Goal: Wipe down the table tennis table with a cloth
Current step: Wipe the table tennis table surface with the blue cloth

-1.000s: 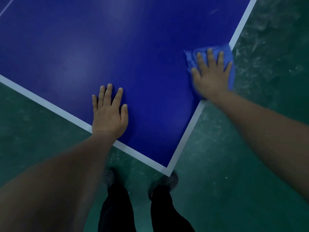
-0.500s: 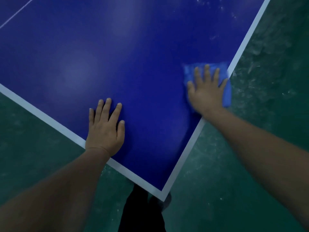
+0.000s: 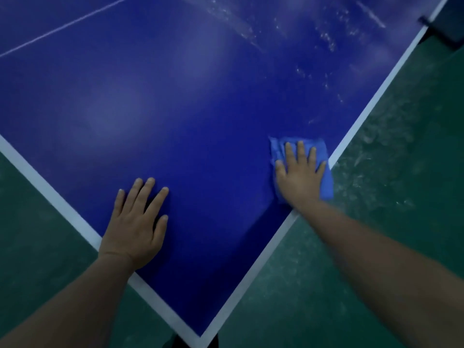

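The right hand (image 3: 300, 179) presses the blue cloth (image 3: 324, 177) flat, fingers straight, at the worktop (image 3: 200, 109)'s right edge. The left hand (image 3: 135, 227) rests open, bracing. Best to keep even pressure and overlap strokes toward the far white smears (image 3: 324, 38).

A dark green floor (image 3: 376, 247) spreads on both sides, scuffed with pale, dusty marks. The light is dim. A dark bracket (image 3: 444, 26) sits top right.

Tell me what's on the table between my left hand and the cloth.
Nothing: the head view shows only bare blue table top between the left hand and the cloth.
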Demonstrator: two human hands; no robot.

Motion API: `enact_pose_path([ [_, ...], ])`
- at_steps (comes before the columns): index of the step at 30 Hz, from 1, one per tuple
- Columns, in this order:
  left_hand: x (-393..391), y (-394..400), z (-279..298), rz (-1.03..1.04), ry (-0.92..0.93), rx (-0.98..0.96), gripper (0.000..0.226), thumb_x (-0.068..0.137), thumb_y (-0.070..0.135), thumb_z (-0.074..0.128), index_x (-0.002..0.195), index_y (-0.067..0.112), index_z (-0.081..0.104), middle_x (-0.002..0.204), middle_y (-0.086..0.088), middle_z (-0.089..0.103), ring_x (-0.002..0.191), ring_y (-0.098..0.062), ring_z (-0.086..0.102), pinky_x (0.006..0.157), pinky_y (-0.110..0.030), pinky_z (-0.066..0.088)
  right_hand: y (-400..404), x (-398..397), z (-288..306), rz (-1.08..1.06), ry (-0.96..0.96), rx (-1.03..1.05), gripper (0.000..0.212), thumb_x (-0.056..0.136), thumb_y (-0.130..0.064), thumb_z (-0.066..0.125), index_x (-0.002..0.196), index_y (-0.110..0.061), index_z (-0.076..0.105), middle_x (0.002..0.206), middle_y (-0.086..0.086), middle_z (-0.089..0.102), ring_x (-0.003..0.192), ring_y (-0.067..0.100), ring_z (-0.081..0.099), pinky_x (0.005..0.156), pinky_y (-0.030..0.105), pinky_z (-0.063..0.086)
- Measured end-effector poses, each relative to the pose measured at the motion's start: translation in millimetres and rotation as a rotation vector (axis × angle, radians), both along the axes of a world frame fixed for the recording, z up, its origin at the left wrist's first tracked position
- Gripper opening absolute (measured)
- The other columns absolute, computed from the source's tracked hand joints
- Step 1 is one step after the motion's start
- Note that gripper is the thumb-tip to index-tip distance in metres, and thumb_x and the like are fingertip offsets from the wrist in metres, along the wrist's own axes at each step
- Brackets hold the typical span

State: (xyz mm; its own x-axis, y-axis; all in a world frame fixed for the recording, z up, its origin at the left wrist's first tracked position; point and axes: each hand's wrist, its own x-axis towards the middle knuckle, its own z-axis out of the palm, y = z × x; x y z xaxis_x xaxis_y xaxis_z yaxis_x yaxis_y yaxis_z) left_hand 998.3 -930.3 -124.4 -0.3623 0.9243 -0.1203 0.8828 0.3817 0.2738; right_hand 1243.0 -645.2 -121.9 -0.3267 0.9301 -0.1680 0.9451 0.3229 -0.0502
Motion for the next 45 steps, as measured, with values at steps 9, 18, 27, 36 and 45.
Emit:
enact_pose_path([
  [9,22,32,15,0.207,0.025,0.004,0.071,0.094,0.051,0.026,0.136,0.001,0.054,0.146,-0.022,0.046,0.142,-0.039,0.032,0.119,-0.059,0.016,51,23,4,0.596,-0.041,0.004,0.061,0.099,-0.058,0.023,0.155,-0.033,0.029,0.165,-0.002,0.018,0.153,0.03,0.008,0.12,0.059,0.004],
  [18,112,165,13,0.468,-0.09,0.087,0.075,0.095,0.052,0.016,0.156,0.01,0.022,0.166,-0.009,0.009,0.153,-0.023,-0.003,0.124,-0.044,-0.006,71,-50,-7,0.84,0.093,0.021,0.057,0.1,-0.054,0.026,0.153,-0.034,0.034,0.164,-0.002,0.023,0.152,0.032,0.014,0.119,0.064,0.007],
  [27,119,177,3,0.502,-0.042,-0.007,0.072,0.096,0.052,0.016,0.155,0.012,0.03,0.165,-0.011,0.014,0.154,-0.021,-0.003,0.124,-0.046,-0.005,169,34,-3,0.113,0.048,0.048,0.06,0.102,-0.051,0.023,0.158,-0.033,0.016,0.167,0.0,0.006,0.153,0.033,0.0,0.118,0.064,0.0],
  [36,120,180,2,0.518,-0.026,0.016,0.07,0.096,0.048,0.019,0.153,0.01,0.033,0.164,-0.011,0.017,0.154,-0.021,0.001,0.124,-0.044,-0.004,239,39,-1,0.413,0.025,0.025,0.06,0.101,-0.055,0.024,0.157,-0.036,0.021,0.167,-0.004,0.009,0.153,0.029,0.004,0.12,0.062,0.002],
  [45,121,181,4,0.52,-0.02,-0.011,0.07,0.096,0.047,0.018,0.153,0.011,0.034,0.164,-0.011,0.018,0.153,-0.023,0.003,0.124,-0.047,-0.002,145,9,-10,0.844,0.082,0.007,0.057,0.101,-0.054,0.027,0.154,-0.035,0.03,0.164,-0.001,0.022,0.152,0.033,0.013,0.118,0.065,0.005],
])
